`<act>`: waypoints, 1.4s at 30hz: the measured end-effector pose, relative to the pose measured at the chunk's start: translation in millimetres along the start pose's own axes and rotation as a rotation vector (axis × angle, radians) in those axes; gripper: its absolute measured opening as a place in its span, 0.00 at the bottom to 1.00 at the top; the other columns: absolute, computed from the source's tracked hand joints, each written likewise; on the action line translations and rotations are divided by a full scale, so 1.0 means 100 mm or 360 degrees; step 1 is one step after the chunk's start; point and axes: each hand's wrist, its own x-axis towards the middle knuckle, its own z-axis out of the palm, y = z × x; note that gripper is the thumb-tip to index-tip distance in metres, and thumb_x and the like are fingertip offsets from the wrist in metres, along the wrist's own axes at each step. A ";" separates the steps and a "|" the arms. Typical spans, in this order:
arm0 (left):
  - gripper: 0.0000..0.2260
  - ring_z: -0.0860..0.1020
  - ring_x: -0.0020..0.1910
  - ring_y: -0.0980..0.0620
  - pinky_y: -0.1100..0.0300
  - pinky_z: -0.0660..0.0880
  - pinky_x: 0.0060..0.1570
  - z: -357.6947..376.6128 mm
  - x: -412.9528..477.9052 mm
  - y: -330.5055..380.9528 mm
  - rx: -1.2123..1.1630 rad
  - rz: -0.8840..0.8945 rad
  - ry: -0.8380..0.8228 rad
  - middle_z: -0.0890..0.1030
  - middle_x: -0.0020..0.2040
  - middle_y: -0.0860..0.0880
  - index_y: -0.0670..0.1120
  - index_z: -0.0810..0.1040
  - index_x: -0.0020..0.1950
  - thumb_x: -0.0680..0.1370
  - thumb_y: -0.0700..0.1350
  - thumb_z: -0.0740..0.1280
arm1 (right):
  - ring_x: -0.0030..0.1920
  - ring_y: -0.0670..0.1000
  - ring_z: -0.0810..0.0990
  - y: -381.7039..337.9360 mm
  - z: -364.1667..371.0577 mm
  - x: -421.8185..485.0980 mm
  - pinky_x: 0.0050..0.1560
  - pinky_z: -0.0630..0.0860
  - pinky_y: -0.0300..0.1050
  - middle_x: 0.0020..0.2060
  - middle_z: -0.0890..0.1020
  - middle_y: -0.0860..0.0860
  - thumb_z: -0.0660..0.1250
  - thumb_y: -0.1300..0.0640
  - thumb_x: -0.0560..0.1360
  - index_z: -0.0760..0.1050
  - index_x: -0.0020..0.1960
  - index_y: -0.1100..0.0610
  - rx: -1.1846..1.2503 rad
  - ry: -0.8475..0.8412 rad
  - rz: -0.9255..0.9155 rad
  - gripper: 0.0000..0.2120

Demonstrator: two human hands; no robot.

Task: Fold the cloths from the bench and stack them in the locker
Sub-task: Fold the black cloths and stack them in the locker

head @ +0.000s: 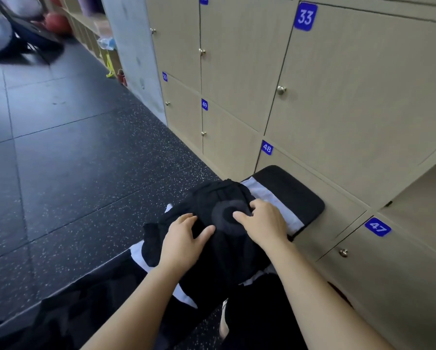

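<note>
The person is leaning over the black padded desk (pixel 300 195) that is standing against the beige wooden lockers (pixel 363 109), and the black soft cloth with a grey ring print (pixel 227 218) is lying bunched on it, on top of a pale flat cloth (pixel 277 205). The left hand (pixel 184 238) is pressing flat on the cloth's near left side with its fingers spread. The right hand (pixel 262 223) is resting on the ring print with bent fingers, and I cannot tell whether it is pinching fabric. To fold well, I think they are needing to smooth the bunched far end outward first, then find a straight edge. An open locker compartment (pixel 419 198) seems to be waiting at the right. Blue plates are showing 33 (pixel 305 16), 49 (pixel 204 104), 48 (pixel 267 148) and 47 (pixel 377 226). The ring print is carrying no readable letters.
</note>
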 end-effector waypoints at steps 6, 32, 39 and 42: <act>0.13 0.76 0.37 0.56 0.60 0.71 0.41 0.04 -0.02 0.14 -0.0536 -0.0254 0.0134 0.78 0.36 0.57 0.47 0.78 0.39 0.74 0.56 0.72 | 0.47 0.59 0.81 0.08 0.02 0.01 0.50 0.78 0.53 0.43 0.83 0.58 0.68 0.51 0.74 0.78 0.48 0.64 0.0398 -0.0036 0.0128 0.15; 0.13 0.80 0.44 0.57 0.68 0.74 0.46 -0.35 0.21 2.24 -0.1387 0.0631 -0.0220 0.84 0.45 0.48 0.32 0.77 0.42 0.78 0.43 0.70 | 0.33 0.43 0.79 0.44 -2.05 -0.29 0.37 0.75 0.34 0.31 0.83 0.49 0.70 0.65 0.74 0.79 0.42 0.61 0.1707 0.0557 -0.0282 0.02; 0.09 0.77 0.38 0.51 0.58 0.76 0.47 -0.10 0.00 2.72 -0.1643 0.0609 -0.0621 0.79 0.36 0.47 0.40 0.78 0.45 0.80 0.46 0.66 | 0.41 0.52 0.75 0.76 -2.44 -0.62 0.46 0.74 0.43 0.39 0.79 0.58 0.72 0.61 0.73 0.79 0.45 0.65 0.1559 0.0767 -0.0279 0.06; 0.08 0.74 0.33 0.55 0.60 0.73 0.42 -0.05 -0.15 2.88 -0.1735 0.0609 -0.0780 0.75 0.30 0.53 0.42 0.76 0.47 0.81 0.45 0.63 | 0.38 0.53 0.75 0.82 -2.56 -0.76 0.40 0.73 0.45 0.37 0.78 0.59 0.71 0.62 0.73 0.77 0.43 0.64 0.1624 0.0843 -0.0270 0.05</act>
